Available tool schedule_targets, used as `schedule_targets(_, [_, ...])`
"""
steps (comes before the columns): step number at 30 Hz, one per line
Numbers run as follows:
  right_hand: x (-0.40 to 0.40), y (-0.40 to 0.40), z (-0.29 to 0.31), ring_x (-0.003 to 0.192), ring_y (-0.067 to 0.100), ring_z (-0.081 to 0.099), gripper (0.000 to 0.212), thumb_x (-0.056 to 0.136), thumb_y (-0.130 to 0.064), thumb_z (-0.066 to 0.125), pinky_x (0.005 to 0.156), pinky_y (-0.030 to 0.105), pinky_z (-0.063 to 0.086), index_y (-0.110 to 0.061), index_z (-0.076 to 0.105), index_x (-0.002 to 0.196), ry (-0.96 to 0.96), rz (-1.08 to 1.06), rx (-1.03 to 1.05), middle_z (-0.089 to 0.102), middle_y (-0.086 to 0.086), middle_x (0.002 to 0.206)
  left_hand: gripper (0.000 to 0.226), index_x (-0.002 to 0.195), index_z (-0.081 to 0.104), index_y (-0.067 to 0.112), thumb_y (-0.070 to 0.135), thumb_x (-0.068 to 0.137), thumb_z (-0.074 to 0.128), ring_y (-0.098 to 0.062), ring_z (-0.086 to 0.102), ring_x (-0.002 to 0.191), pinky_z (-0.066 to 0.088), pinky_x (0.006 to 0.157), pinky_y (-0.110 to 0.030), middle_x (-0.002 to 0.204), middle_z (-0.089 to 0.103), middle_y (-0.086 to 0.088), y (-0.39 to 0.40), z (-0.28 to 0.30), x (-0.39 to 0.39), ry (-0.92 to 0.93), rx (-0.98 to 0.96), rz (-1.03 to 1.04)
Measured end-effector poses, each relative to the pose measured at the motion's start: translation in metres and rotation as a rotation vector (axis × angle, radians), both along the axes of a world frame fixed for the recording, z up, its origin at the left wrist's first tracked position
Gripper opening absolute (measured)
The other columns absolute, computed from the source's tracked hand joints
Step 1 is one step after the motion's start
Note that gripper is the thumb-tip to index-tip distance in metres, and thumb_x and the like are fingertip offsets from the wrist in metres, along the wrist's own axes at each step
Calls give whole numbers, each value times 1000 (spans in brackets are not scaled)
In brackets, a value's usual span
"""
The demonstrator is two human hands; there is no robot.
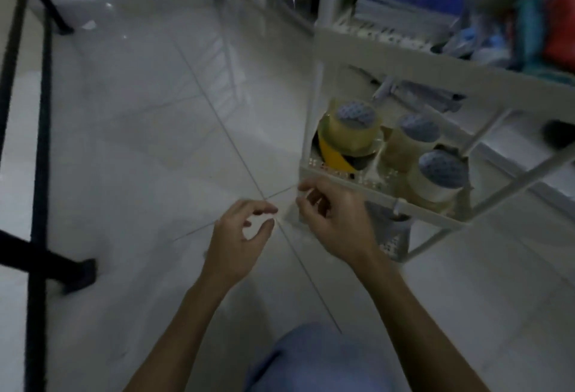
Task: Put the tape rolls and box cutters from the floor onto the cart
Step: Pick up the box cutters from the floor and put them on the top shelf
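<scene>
A white tiered cart (385,195) stands at the right. Its middle shelf holds a clear tape roll (348,130) stacked on a yellow-and-black tape roll (334,153), plus two more clear rolls (413,139) (438,180). Behind them on that shelf lie dark, slim tools (426,95), too blurred to identify. My left hand (239,236) hovers over the floor with fingers apart, holding nothing. My right hand (336,220) is just in front of the shelf's front rim, fingers loosely curled and empty.
The top shelf (389,46) carries a blue-and-white box, bags and a red item. A black metal frame (40,142) runs along the left on the floor. My knee in blue cloth (311,360) is at the bottom. Grey floor tiles (155,111) fill the middle.
</scene>
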State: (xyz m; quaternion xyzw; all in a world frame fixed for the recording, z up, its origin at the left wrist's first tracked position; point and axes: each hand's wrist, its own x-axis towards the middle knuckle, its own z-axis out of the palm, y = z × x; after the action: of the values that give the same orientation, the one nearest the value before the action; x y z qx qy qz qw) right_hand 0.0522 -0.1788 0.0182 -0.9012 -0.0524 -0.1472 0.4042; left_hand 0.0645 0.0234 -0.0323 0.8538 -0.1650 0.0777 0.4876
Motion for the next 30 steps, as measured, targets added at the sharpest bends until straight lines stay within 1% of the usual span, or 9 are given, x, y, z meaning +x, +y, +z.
schedule_targets(2, [6,15,-41,66,5,62,23,94,-34,65,63,37,57,-22,72,111,102,20,-28,66,-14,83,29,103,72,34,9,89,78,-1,66,103,51,80,-16,105,69,20,18,-44,-9,81,45,48])
schedule_targets(6, [19,34,-105,72,11,63,25,93,-33,67,71,39,58,-24,69,116,278,52,-112,69,-9,91,48,100,63,52,7,87,74,12,60,102,51,89,-21,107,63,38,48,-102,-12,148,164,113])
schedule_targets(8, [25,38,-127,76,11,64,25,94,-33,67,74,40,59,-24,68,117,358,65,-138,69,-8,94,42,103,64,48,11,87,74,2,62,101,54,88,-27,104,62,31,61,-124,-6,196,241,170])
schedule_targets(10, [33,42,-143,80,12,64,26,95,-33,66,78,39,60,-24,68,119,435,74,-164,68,-7,97,29,111,70,30,15,86,75,-15,65,103,56,85,-35,108,64,15,72,-144,4,220,337,212])
schedule_targets(13, [42,47,-157,85,12,63,26,96,-33,65,81,39,59,-25,67,120,510,101,-194,66,-9,98,34,123,71,21,17,89,74,-22,64,104,56,84,-36,115,66,0,82,-167,24,237,454,189])
schedule_targets(17, [51,52,-161,86,12,64,25,96,-32,66,82,41,60,-26,67,120,550,111,-195,66,-9,98,42,128,70,16,16,87,76,-28,67,104,52,87,-38,120,67,-4,87,-192,41,273,573,106])
schedule_targets(21, [56,46,-162,83,11,64,24,96,-32,65,79,40,60,-26,67,119,540,95,-186,66,-8,97,36,120,73,20,27,85,78,-30,65,95,47,79,-39,106,65,-4,88,-205,48,286,685,85])
schedule_targets(24, [55,39,-159,80,13,65,23,96,-32,65,76,41,61,-24,68,117,516,79,-170,68,-7,94,31,118,74,23,31,88,74,-30,63,97,44,78,-39,103,64,-3,86,-202,52,316,706,69])
schedule_targets(30, [47,23,-134,77,10,64,20,96,-32,65,73,42,61,-25,68,115,477,45,-143,66,-10,93,33,126,68,22,40,99,63,-19,63,96,52,75,-34,113,59,4,76,-164,38,355,570,30])
